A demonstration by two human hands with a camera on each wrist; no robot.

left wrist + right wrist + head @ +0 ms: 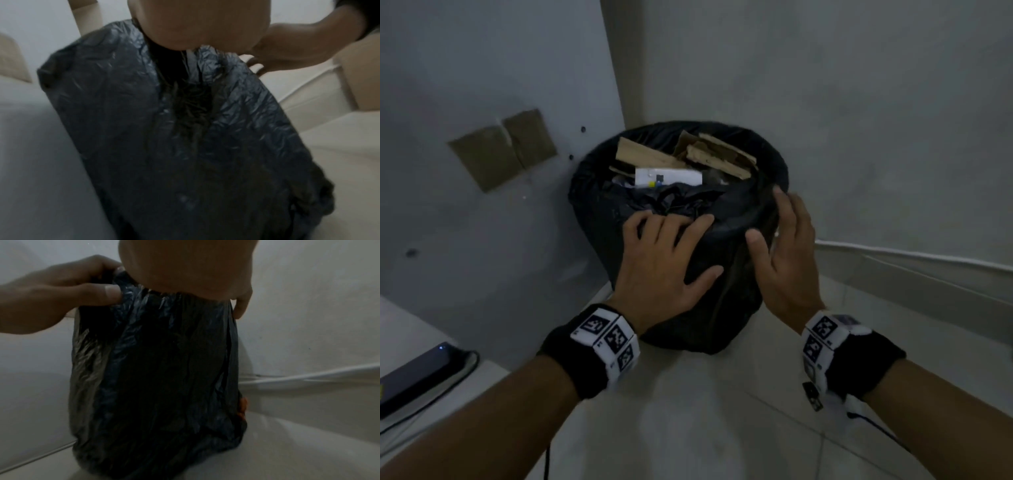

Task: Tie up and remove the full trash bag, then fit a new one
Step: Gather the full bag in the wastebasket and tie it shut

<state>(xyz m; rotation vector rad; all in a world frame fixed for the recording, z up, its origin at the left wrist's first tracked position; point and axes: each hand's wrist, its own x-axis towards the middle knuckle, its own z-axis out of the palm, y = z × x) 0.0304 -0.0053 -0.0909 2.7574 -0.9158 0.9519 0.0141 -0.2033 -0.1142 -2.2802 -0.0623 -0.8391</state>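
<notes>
Dim, flat indoor light; soft motion blur; wide-angle bending at edges

The trash bag (722, 246) stands on the floor (705, 411) in a wall corner, cardboard pieces (709, 154) and a box (669, 176) inside at the far side. The left hand (664, 263) lies on its near rim, the right hand (784, 246) against its right side, apparently touching. A device (414, 377) lies on a ledge at near left.

Black trash bag (726, 260), brown cardboard (650, 156), white box (671, 176), seemingly pale grey walls (859, 120).
</notes>
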